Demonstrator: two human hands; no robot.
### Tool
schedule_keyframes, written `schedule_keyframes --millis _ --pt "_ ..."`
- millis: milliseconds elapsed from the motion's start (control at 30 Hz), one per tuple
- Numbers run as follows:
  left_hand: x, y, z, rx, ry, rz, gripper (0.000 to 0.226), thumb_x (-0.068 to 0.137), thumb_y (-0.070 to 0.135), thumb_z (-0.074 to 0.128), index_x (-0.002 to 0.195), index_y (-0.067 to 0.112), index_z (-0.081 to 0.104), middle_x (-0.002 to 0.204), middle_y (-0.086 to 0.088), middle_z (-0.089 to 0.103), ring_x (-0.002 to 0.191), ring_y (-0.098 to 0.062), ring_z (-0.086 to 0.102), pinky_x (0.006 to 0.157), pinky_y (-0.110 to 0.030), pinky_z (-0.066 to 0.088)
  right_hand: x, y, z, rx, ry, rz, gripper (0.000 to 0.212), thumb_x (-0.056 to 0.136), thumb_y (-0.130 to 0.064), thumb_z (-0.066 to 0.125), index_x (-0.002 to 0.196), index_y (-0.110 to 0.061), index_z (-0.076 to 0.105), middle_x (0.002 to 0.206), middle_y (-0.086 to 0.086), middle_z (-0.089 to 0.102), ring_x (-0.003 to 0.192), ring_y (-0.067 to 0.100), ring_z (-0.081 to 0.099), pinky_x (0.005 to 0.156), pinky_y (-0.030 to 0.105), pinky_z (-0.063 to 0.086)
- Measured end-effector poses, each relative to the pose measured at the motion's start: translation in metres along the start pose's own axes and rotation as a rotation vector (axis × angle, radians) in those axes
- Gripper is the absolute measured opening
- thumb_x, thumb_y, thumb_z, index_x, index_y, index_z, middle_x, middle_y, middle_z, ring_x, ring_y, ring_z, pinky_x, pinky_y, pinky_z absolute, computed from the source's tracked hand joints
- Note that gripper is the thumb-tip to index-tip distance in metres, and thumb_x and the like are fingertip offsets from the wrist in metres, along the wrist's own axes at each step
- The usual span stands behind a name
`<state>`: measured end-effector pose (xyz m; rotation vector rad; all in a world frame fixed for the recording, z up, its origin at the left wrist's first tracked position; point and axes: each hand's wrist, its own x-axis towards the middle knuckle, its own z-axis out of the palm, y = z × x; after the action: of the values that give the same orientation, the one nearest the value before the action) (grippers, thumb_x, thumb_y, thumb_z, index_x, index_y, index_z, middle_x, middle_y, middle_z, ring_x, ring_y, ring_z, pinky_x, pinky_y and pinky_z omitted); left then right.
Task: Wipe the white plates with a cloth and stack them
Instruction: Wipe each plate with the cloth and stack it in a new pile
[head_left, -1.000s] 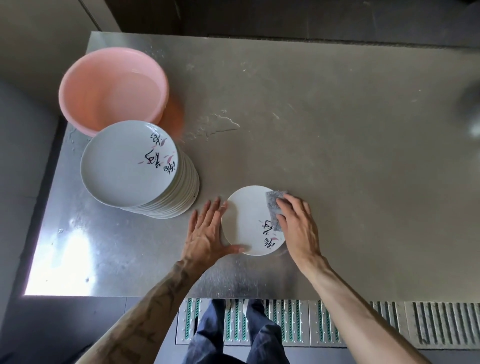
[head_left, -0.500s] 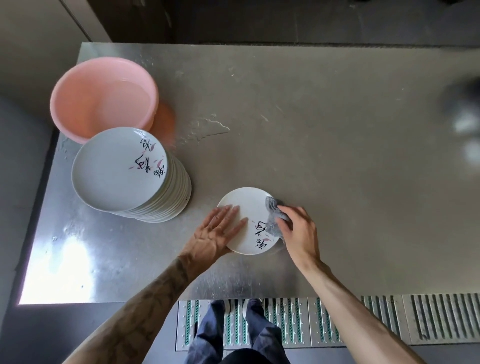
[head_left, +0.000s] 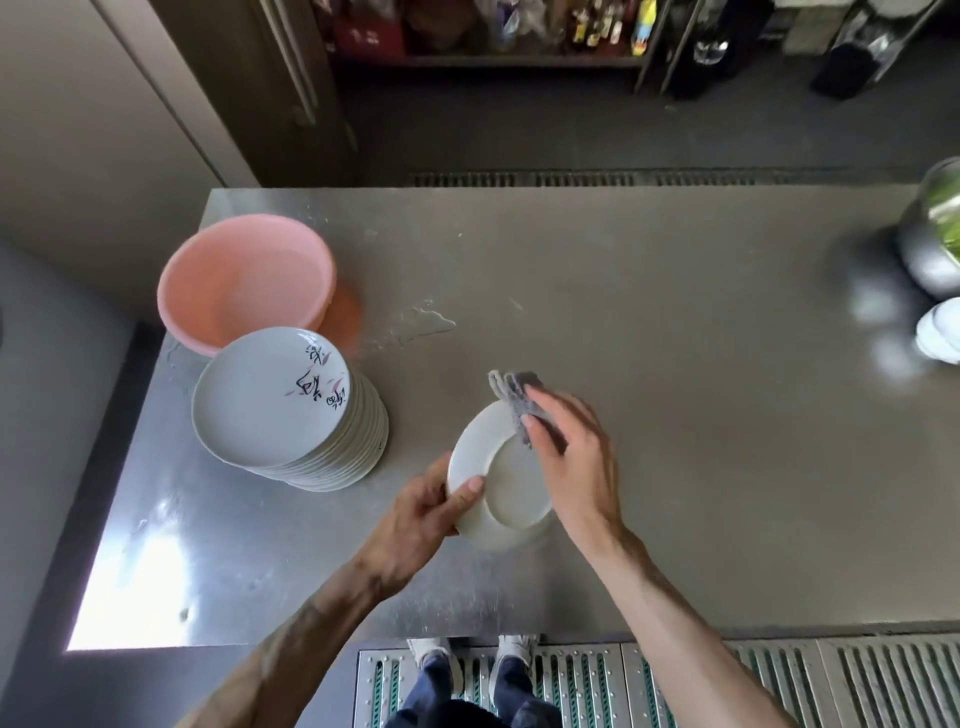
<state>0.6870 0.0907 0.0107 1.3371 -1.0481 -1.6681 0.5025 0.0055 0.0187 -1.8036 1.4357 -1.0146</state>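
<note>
A small white plate (head_left: 506, 488) is tilted up off the steel table (head_left: 675, 415), its underside with the foot ring facing me. My left hand (head_left: 423, 512) grips its left rim, thumb on the underside. My right hand (head_left: 574, 457) holds a grey cloth (head_left: 519, 400) against the plate's upper right edge. To the left stands a tall stack of white plates (head_left: 283, 400); black and pink writing marks the top one.
A pink plastic basin (head_left: 244, 283) sits behind the stack, with a water puddle (head_left: 421, 325) beside it. At the far right edge are a metal pot (head_left: 932, 244) and white dishes (head_left: 940, 332). Floor grating (head_left: 727, 680) runs below the near table edge.
The plate lay face up on the table with my left hand flat beside it. Now my left hand has lifted and turned it, underside toward me, and the cloth has moved to its upper edge.
</note>
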Motion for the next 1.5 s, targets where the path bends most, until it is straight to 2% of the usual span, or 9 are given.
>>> schedule_keyframes --millis 167,300,467,667,800,967,1167,1333,1500 --pt "-0.015 0.016 0.005 -0.183 0.043 0.007 0.029 0.108 0.025 0.055 0.134 0.014 0.057 0.128 -0.018 0.067 0.119 -0.038 0.065 0.094 -0.049 0.058 -0.012 -0.032 -0.007 -0.127 -0.420 -0.542 0.053 0.093 0.005 0.067 0.143 -0.012 0.059 0.151 -0.001 0.051 0.143 0.014 0.043 0.118 0.032 0.037" --pt "-0.024 0.031 0.002 -0.240 0.063 0.031 0.034 0.108 0.022 0.053 0.142 0.021 0.056 0.136 -0.017 0.064 0.124 -0.034 0.062 0.096 -0.053 0.057 0.013 -0.042 -0.020 -0.153 -0.127 -0.305 0.042 0.097 -0.007 0.067 0.139 -0.009 0.062 0.146 0.001 0.056 0.132 0.016 0.055 0.112 0.036 0.045" --pt "-0.029 0.050 0.000 -0.266 0.047 0.055 0.032 0.109 0.021 0.052 0.140 0.016 0.055 0.136 -0.020 0.064 0.125 -0.038 0.062 0.097 -0.054 0.056 0.002 -0.066 -0.011 -0.097 -0.328 -0.465 0.052 0.092 0.007 0.070 0.140 -0.009 0.061 0.148 0.003 0.053 0.139 0.017 0.049 0.112 0.032 0.045" --pt "-0.038 0.066 -0.006 -0.258 0.056 0.077 0.039 0.106 0.029 0.056 0.145 0.022 0.053 0.137 -0.016 0.064 0.121 -0.029 0.064 0.095 -0.050 0.057 0.026 -0.071 -0.028 -0.131 -0.066 -0.226 0.036 0.097 -0.008 0.067 0.134 -0.008 0.067 0.138 -0.001 0.062 0.127 0.016 0.058 0.111 0.033 0.045" --pt "-0.040 0.073 -0.005 -0.249 0.030 0.090 0.034 0.108 0.025 0.055 0.142 0.020 0.055 0.136 -0.016 0.065 0.121 -0.028 0.065 0.092 -0.044 0.057 0.009 -0.084 -0.017 -0.167 -0.193 -0.507 0.041 0.095 -0.005 0.068 0.135 -0.008 0.065 0.141 0.001 0.059 0.131 0.011 0.054 0.113 0.024 0.041" --pt "-0.044 0.079 -0.007 -0.277 0.076 0.104 0.041 0.104 0.032 0.059 0.144 0.023 0.055 0.135 -0.015 0.065 0.121 -0.028 0.064 0.091 -0.043 0.057 0.031 -0.073 -0.037 -0.154 -0.022 -0.231 0.036 0.098 -0.013 0.067 0.134 -0.010 0.067 0.132 -0.002 0.060 0.121 0.017 0.059 0.106 0.036 0.047" --pt "-0.042 0.090 -0.001 -0.282 0.038 0.133 0.044 0.107 0.030 0.057 0.148 0.019 0.050 0.140 -0.015 0.062 0.125 -0.030 0.063 0.095 -0.048 0.056 0.027 -0.091 -0.031 -0.197 -0.055 -0.457 0.036 0.100 -0.016 0.065 0.136 -0.016 0.066 0.130 -0.005 0.057 0.115 0.016 0.055 0.104 0.022 0.042" --pt "-0.047 0.092 -0.003 -0.280 0.068 0.163 0.046 0.105 0.031 0.057 0.150 0.023 0.049 0.140 -0.015 0.062 0.122 -0.026 0.063 0.100 -0.057 0.054 0.033 -0.093 -0.048 -0.143 0.058 -0.279 0.035 0.095 -0.009 0.070 0.129 -0.013 0.070 0.122 -0.004 0.059 0.111 0.018 0.060 0.099 0.031 0.050" --pt "-0.051 0.097 0.004 -0.304 0.031 0.173 0.045 0.107 0.029 0.057 0.149 0.019 0.050 0.141 -0.016 0.062 0.123 -0.027 0.063 0.094 -0.048 0.057 0.024 -0.110 -0.039 -0.184 -0.049 -0.519 0.033 0.099 -0.012 0.066 0.131 -0.015 0.068 0.125 -0.004 0.059 0.115 0.011 0.055 0.103 0.018 0.040"
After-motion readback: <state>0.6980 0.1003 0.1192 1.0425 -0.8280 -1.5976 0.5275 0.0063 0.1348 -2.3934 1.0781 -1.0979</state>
